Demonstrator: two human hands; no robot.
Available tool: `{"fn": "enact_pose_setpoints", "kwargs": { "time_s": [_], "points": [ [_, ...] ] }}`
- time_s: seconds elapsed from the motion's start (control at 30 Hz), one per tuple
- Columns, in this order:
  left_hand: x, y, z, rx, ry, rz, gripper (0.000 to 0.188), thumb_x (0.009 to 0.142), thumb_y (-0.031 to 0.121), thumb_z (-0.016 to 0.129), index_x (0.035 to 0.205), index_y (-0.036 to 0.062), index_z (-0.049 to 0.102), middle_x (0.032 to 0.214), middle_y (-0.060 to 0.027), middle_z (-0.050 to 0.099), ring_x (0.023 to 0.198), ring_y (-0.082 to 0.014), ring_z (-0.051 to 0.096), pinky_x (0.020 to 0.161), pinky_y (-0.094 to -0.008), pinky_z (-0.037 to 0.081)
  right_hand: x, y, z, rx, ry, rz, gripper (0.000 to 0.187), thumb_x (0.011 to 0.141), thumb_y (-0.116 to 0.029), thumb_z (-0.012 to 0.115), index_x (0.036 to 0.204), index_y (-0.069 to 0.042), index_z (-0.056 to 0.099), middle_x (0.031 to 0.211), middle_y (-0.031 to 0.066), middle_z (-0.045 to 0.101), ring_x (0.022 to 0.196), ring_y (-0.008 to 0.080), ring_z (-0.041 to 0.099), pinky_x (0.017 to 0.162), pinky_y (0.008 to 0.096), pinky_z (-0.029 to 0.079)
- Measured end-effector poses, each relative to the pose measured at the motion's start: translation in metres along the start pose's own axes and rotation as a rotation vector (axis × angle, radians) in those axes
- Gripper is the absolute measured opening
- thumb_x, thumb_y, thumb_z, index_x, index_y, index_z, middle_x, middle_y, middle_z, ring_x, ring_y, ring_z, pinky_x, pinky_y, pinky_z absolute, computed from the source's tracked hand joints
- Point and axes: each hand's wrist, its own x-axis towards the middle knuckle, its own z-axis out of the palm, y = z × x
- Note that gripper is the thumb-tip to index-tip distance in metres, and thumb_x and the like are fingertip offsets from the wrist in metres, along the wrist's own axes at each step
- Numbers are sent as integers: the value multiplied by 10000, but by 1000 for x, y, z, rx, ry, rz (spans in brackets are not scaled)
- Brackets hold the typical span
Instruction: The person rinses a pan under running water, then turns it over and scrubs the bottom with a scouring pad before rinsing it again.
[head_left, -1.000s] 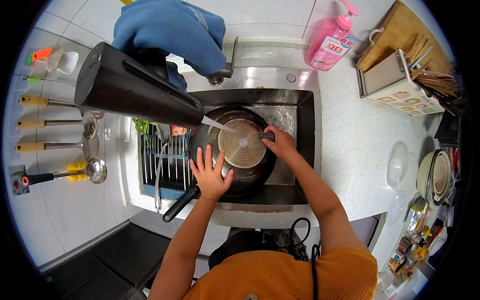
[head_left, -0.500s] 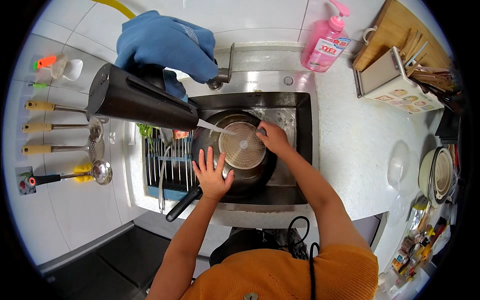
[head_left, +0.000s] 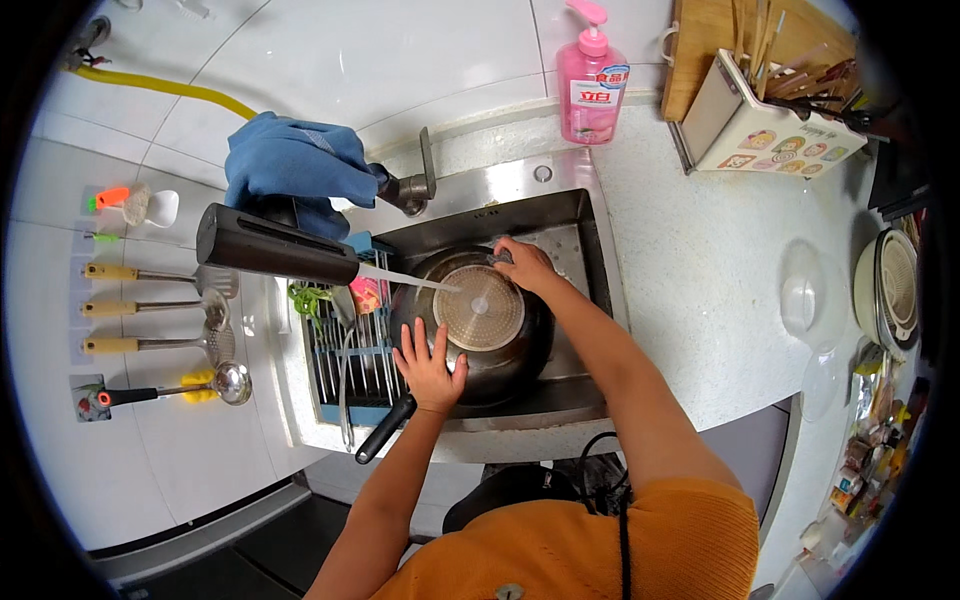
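A dark frying pan (head_left: 520, 368) lies upside down in the steel sink, its round, dotted base (head_left: 470, 325) facing up. Its black handle (head_left: 386, 428) sticks out over the sink's front left edge. My left hand (head_left: 432, 375) rests on the pan's near left side, fingers spread. My right hand (head_left: 530, 268) is closed on a small dark grey scrubber (head_left: 502, 257), pressed to the pan's far rim; the fingers partly hide it. From a thick black faucet spout (head_left: 275, 247), a stream of water (head_left: 405, 277) falls on the base.
A blue cloth (head_left: 290, 160) drapes over the faucet. Left of the pan, a drying rack (head_left: 378, 370) carries greens and a long metal utensil. A pink pump bottle (head_left: 590, 95) and a utensil holder (head_left: 770, 135) stand behind. Ladles (head_left: 232, 383) hang on the left wall.
My right hand has slid the scrubber a little leftward and farther along the pan. My left hand stays flat on it. The whole view has turned and shifted slightly; water keeps running.
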Motion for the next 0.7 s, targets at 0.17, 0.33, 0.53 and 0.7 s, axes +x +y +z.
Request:
{"fn": "enact_pose_setpoints", "kwargs": {
  "time_s": [0.17,0.33,0.53,0.7],
  "points": [
    [0,0,2,14,-10,7,578,744,385,565,1269,164,465,1401,-177,297,1295,-405,231,973,-618,184,-48,19,-6,-84,-1,-68,246,781,-245,637,957,-116,524,909,133,618,906,339,576,749,436,443],
    [-1,-2,3,26,-24,25,572,769,402,529,1275,147,454,1396,-193,296,1294,-423,222,966,-612,199,-60,20,-4,-99,42,-99,240,771,-247,643,928,-105,530,831,130,615,828,336,580,692,444,437],
    [-1,-1,3,32,-33,41,576,776,393,527,1288,143,441,1401,-190,288,1295,-424,220,967,-612,199,-5,-2,12,-61,102,-154,270,765,-240,639,987,-120,544,885,139,627,859,344,588,735,447,451],
    [0,-5,3,-4,-39,53,579,774,381,533,1292,142,431,1403,-196,279,1300,-424,206,979,-602,184,-21,5,8,-55,50,-140,266,756,-231,652,966,-108,544,901,137,625,878,347,585,716,447,455]
  ]
}}
